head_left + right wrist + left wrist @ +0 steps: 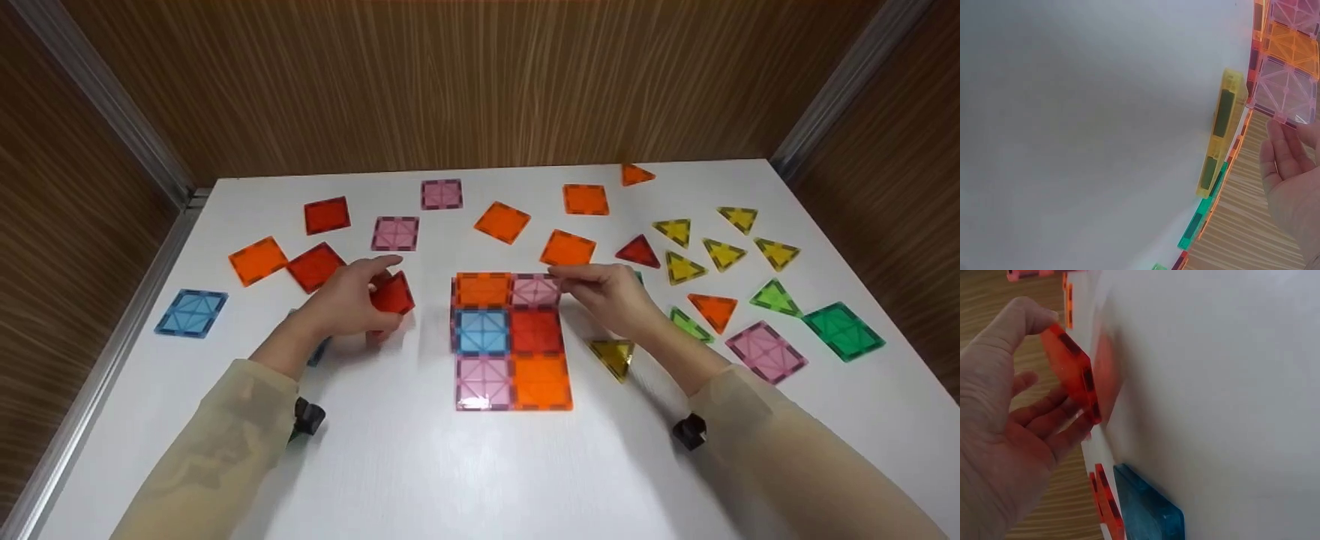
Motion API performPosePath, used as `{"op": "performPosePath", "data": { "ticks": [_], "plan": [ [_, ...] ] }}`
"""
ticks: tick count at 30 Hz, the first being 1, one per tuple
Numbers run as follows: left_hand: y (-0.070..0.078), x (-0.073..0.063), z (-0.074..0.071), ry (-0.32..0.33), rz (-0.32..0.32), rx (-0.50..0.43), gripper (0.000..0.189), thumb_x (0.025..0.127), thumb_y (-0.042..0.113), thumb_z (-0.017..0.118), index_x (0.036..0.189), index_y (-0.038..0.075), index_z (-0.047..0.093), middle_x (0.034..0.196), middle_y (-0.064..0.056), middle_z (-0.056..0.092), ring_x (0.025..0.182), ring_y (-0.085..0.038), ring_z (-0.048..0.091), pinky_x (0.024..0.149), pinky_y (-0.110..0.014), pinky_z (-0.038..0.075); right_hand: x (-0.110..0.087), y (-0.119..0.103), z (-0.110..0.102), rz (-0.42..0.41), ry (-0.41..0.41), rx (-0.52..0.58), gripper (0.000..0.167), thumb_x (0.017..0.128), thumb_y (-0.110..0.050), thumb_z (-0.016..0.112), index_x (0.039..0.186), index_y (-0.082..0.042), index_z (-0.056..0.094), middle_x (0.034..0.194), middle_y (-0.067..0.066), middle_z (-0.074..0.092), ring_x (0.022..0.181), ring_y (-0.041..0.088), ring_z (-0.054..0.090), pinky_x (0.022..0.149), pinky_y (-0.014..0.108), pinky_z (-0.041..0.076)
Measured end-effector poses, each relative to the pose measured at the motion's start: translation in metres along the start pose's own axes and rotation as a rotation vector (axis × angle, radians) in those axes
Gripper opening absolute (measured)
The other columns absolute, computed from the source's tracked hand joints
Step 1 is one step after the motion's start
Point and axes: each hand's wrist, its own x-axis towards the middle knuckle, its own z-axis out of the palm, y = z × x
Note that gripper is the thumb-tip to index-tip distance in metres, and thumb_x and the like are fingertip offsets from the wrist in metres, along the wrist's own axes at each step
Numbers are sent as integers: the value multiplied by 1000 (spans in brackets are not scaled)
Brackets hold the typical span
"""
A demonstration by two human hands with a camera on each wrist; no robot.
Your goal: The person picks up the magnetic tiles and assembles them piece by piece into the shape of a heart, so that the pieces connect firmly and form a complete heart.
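In the head view, my left hand (349, 296) grips a red square magnetic tile (394, 295) by its edges. The left wrist view shows this tile (1069, 371) tilted, between the thumb above and the fingers below, close over the white tabletop. In the middle lies a block of joined square tiles, two columns wide, in orange, pink, blue (482, 332) and red (536, 332). My right hand (615, 296) pinches the edge of the pink square tile (535, 289) at its far right corner. The right wrist view shows fingertips (1276, 126) right at that pink tile's edge (1286, 90).
A yellow triangle (613, 358) lies beside the block, near my right wrist. Several triangles and a green square (844, 331) are spread at right. Loose orange squares (502, 222), red squares (327, 215) and a blue square (191, 313) lie behind and left. A wooden panel (480, 82) stands behind the table.
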Motion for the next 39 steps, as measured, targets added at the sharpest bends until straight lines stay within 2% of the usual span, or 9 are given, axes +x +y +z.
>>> {"op": "performPosePath", "data": {
  "ticks": [4, 9, 11, 17, 22, 26, 33, 39],
  "plan": [
    [9, -10, 6, -2, 91, -70, 94, 81, 21, 89, 162, 17, 42, 140, -4, 54, 129, -28, 51, 99, -48, 59, 0, 0, -1, -5, 4, -3, 32, 106, -5, 64, 135, -13, 75, 130, 4, 74, 112, 21, 72, 98, 23, 55],
    [17, -21, 17, -31, 214, -171, 84, 80, 12, 87, 154, 11, 50, 142, -5, 55, 133, -24, 51, 112, -46, 49, 0, 1, -1, 1, 1, 2, 32, 106, -5, 64, 136, -11, 74, 130, 5, 74, 111, 24, 72, 96, 20, 55],
    [20, -26, 22, -52, 241, -197, 83, 79, 10, 88, 153, 12, 51, 144, -6, 56, 135, -22, 51, 116, -45, 45, 0, 2, -1, 11, -3, 6, 32, 106, -5, 63, 136, -10, 73, 131, 5, 74, 111, 25, 71, 96, 21, 55],
    [26, -44, 37, -143, 252, -266, 84, 79, 9, 88, 154, 12, 50, 148, -8, 57, 134, -24, 56, 114, -46, 48, 1, 1, 0, 24, -4, 17, 32, 106, -4, 63, 137, -10, 73, 130, 4, 75, 112, 23, 71, 97, 22, 55],
    [30, -56, 45, -177, 256, -302, 82, 80, 10, 91, 152, 12, 51, 145, -7, 58, 132, -24, 60, 110, -42, 51, 0, 2, 0, 17, -5, 48, 33, 105, -2, 64, 136, -9, 73, 130, 5, 75, 112, 23, 71, 95, 19, 55],
    [31, -61, 51, -185, 257, -329, 82, 80, 9, 91, 151, 13, 50, 143, -5, 58, 132, -24, 60, 108, -39, 52, 0, 1, 0, 19, -9, 48, 34, 106, -2, 63, 138, -8, 72, 132, 7, 74, 114, 25, 71, 96, 20, 55],
    [39, -65, 59, -183, 204, -310, 86, 80, 11, 93, 152, 19, 47, 146, 1, 55, 134, -19, 58, 107, -35, 53, 0, 2, 0, 22, -8, 65, 34, 105, -1, 63, 137, -10, 73, 131, 5, 74, 115, 23, 71, 99, 23, 55],
    [43, -66, 63, -154, 251, -298, 92, 82, 14, 93, 158, 16, 41, 146, -5, 56, 132, -21, 58, 111, -43, 51, -1, 2, 1, 29, -8, 39, 34, 106, -3, 63, 138, -10, 72, 130, 4, 74, 114, 23, 71, 99, 24, 55]
  ]
}}
